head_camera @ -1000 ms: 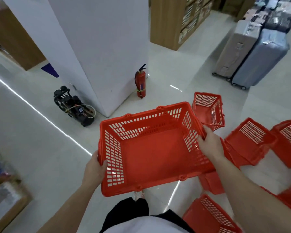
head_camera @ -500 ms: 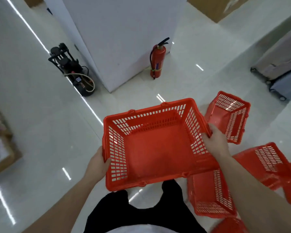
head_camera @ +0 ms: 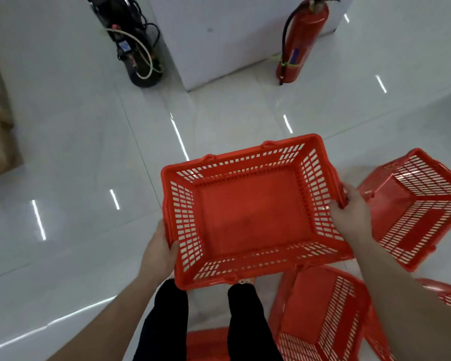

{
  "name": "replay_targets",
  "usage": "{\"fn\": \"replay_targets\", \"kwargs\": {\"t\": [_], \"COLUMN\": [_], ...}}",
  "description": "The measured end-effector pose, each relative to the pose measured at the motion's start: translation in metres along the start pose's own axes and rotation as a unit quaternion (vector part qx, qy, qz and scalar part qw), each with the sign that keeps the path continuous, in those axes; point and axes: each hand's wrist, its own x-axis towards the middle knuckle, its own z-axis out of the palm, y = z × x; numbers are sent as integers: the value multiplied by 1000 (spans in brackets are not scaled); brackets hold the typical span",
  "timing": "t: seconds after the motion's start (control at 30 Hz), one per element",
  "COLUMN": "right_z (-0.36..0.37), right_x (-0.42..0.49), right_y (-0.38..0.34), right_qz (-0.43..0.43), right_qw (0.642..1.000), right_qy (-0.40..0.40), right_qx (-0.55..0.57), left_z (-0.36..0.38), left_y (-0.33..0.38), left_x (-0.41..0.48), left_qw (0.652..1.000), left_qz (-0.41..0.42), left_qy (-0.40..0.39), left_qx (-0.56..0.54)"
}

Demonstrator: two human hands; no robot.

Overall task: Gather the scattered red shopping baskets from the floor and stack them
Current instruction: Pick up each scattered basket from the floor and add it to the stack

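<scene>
I hold an empty red shopping basket (head_camera: 250, 214) upright in front of me, above the white floor. My left hand (head_camera: 158, 252) grips its left rim and my right hand (head_camera: 349, 213) grips its right rim. Another red basket (head_camera: 417, 207) lies tipped on its side to the right. A third red basket (head_camera: 320, 316) lies on the floor below my right forearm. A further red basket (head_camera: 448, 295) shows at the right edge, and a red basket edge (head_camera: 206, 345) peeks out beside my legs.
A white pillar (head_camera: 219, 37) stands ahead, with a red fire extinguisher (head_camera: 301, 45) at its right and a black machine with a hose (head_camera: 133, 45) at its left. A wooden frame (head_camera: 0, 121) is at the far left. Glossy white tiles spread to the left.
My view has tilted further down and the basket has dropped lower towards the floor. Both hands keep the same grip on its rims.
</scene>
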Motion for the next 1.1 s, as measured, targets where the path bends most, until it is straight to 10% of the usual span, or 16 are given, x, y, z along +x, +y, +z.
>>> {"fn": "replay_targets", "kwargs": {"t": [0.3,0.53,1.1], "right_z": [69,89,-157], "right_x": [20,29,-159], "right_y": [82,80,-73], "right_qz": [65,92,152], "right_qw": [992,973,964], "right_qy": [-107,-166,-109], "right_qx": [28,-129,-188], "left_z": [80,96,-28], "left_y": [-40,-38,289], "left_x": [30,53,-44], "left_qw": [990,966,896], "left_qz": [-114,-168,198], "left_qy": [-74,-131,-208], "left_qx": [-30,149,340]}}
